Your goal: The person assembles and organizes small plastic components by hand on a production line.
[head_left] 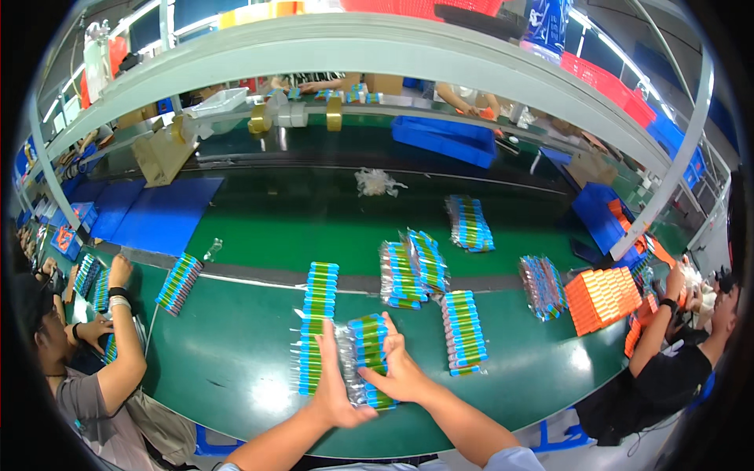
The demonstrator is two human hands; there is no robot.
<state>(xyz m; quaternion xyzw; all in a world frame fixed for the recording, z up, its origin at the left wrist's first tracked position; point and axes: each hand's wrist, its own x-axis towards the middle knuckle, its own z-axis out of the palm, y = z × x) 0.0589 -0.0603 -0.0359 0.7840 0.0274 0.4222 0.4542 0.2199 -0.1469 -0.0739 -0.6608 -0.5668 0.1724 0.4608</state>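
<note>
A bundle of clear plastic packets with blue-and-green ends [367,345] stands between my two hands near the table's front edge. My left hand [334,385] presses along its left side, fingers stretched upward. The thumb of my right hand [399,365] lies across the front of the bundle while its fingers curl round the right side. Just left of my left hand runs a long row of similar packets [320,290], partly hidden by that hand. To the right lies another row of packets [463,334], with stacked packets [404,275] farther back.
More packets lie at the far middle [470,224], right [542,288] and left [180,282]. Orange pieces [601,300] are stacked near a co-worker at right; another person sits at left. Crumpled plastic [377,183] and a blue tray [444,143] lie beyond. A grey shelf [338,51] spans overhead.
</note>
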